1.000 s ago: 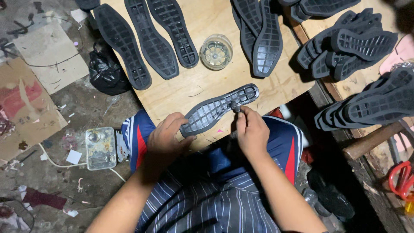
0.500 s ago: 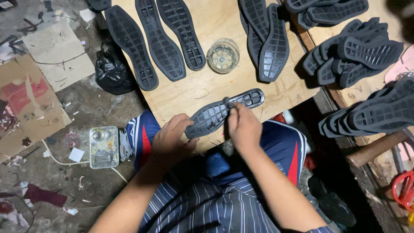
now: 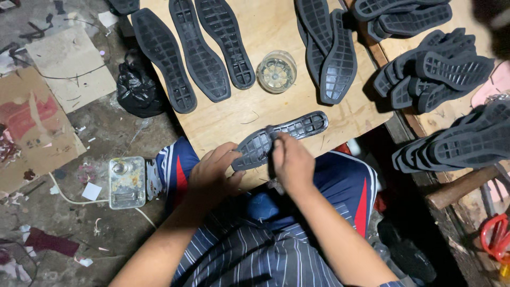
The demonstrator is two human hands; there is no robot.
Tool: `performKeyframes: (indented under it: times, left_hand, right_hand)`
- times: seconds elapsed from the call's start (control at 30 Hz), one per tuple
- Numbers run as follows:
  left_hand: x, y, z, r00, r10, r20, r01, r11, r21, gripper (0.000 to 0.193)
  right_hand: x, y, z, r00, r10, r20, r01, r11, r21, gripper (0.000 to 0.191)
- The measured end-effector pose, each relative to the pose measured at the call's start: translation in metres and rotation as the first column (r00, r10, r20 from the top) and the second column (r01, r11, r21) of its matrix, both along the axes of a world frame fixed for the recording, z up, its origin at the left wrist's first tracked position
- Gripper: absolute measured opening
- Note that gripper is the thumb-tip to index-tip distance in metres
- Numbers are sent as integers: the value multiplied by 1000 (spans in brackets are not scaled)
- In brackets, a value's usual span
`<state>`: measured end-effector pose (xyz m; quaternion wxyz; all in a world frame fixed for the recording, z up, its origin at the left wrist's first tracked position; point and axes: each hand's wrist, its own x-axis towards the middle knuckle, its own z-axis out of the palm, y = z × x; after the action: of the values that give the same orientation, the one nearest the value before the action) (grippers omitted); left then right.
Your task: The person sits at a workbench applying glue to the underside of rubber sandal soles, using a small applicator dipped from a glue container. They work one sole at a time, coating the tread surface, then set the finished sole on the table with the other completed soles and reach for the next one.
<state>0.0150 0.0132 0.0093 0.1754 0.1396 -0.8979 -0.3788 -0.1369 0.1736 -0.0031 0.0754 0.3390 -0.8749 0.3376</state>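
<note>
Both hands curled around a shoe sole

Flattened brown cardboard, floor left

right hand: slid from sole's far end to its middle | left hand: unmoved

wooden board | dark shoe soles | clear round container
</note>
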Motion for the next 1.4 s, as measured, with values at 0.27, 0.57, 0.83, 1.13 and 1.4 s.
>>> performKeyframes:
  times: [0.27, 0.57, 0.83, 1.13, 1.4]
  left_hand:
    - [1, 3, -3, 993, 94, 76, -97, 995, 38, 57]
    - [3, -1, -4, 996, 84, -32, -82, 995, 63, 59]
    - [10, 0, -18, 969, 217, -118, -170, 932, 319, 42]
    - [1, -1, -44, 938, 279, -204, -169, 885, 435, 41]
    - [2, -1, -45, 941, 266, -208, -154, 887, 436, 39]
  right_hand:
    - [17, -15, 0, 994, 106, 38, -107, 994, 31, 17]
    - [20, -20, 5, 978, 101, 185, -111, 993, 46, 17]
    - [27, -22, 11, 942, 284, 178, -292, 956, 21, 18]
    - [29, -26, 19, 891, 362, 273, -378, 926, 6, 17]
    - [32, -11, 19, 890, 350, 293, -399, 908, 127, 17]
